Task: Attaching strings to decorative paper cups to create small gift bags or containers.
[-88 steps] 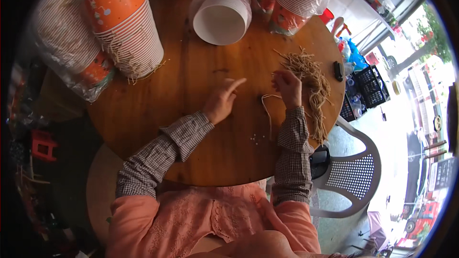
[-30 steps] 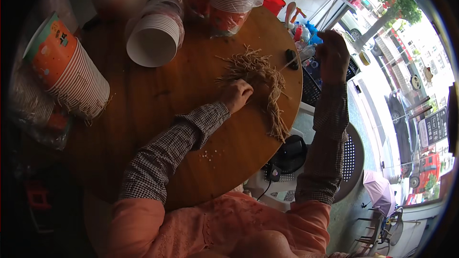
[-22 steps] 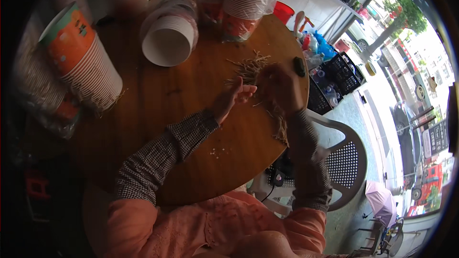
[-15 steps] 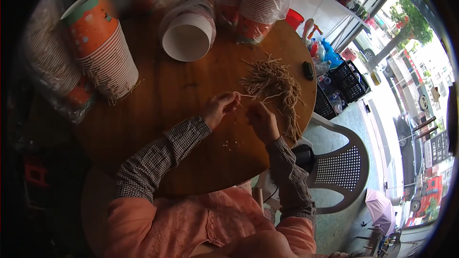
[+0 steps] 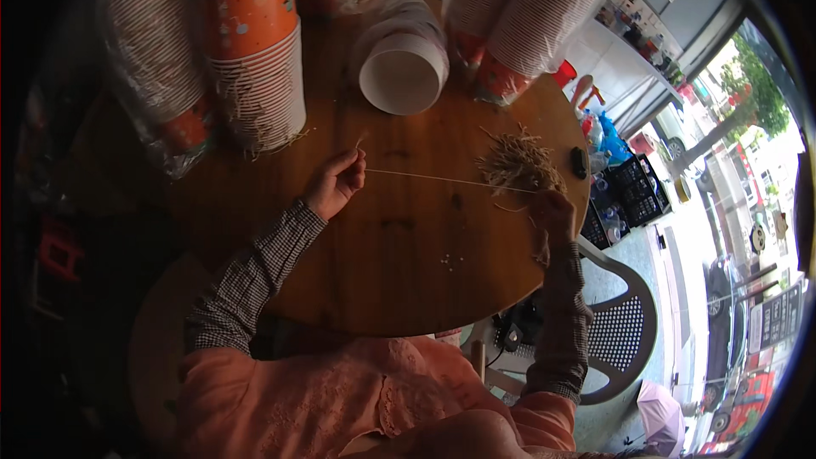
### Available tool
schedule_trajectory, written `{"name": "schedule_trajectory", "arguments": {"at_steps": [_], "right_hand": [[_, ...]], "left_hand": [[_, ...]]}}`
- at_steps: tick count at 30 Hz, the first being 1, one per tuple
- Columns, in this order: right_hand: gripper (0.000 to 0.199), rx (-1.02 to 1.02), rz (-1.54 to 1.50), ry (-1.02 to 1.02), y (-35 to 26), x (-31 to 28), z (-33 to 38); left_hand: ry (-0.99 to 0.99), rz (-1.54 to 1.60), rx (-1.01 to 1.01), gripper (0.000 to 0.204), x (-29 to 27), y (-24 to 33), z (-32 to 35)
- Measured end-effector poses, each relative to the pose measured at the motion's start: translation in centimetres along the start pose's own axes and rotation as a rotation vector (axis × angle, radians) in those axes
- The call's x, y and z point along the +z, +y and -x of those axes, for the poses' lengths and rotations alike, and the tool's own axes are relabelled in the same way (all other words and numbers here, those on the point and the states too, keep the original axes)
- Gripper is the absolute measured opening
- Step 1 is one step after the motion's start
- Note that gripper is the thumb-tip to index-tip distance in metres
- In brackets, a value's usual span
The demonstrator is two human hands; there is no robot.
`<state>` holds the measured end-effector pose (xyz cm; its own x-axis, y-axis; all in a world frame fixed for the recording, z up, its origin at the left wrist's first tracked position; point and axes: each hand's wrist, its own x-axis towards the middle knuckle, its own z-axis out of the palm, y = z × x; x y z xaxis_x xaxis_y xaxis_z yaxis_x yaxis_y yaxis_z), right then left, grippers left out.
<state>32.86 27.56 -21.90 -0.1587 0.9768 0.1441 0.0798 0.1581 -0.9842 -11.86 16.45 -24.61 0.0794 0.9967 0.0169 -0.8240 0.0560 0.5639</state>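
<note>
We see left hand (image 5: 334,184) fingers pinching one end of thin pale string (image 5: 442,178), stretched taut above round wooden desk (image 5: 399,272). Right hand (image 5: 552,212) fingers pinching other end, beside straw-coloured string pile (image 5: 517,163).

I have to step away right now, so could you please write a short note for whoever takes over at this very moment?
Left hand: pinches one end of a thin pale string above the round wooden table.
Right hand: holds the other end near the table's right edge; the string is stretched between both hands.
Pile of similar strings: lies just beyond the right hand.
Stacks of paper cups stand at the far side; one white cup lies on its side.
Done: one string drawn out.
Left: the pile remains.
</note>
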Motion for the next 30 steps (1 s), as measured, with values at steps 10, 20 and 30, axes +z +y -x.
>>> {"name": "schedule_trajectory", "arguments": {"at_steps": [10,20,30], "right_hand": [[0.022,-0.604,0.997,0.322,-4.4,7.1,-5.5],[0.020,0.011,0.049,-0.199,-2.4,26.1,-4.4],[0.015,-0.023,0.042,-0.110,-4.2,23.7,-6.3]], "left_hand": [[0.165,-0.261,0.057,0.021,-1.6,0.4,-2.7],[0.188,-0.451,0.072,0.026,1.7,-5.0,-8.1],[0.045,-0.604,0.442,0.025,2.3,-7.3,-11.1]]}}
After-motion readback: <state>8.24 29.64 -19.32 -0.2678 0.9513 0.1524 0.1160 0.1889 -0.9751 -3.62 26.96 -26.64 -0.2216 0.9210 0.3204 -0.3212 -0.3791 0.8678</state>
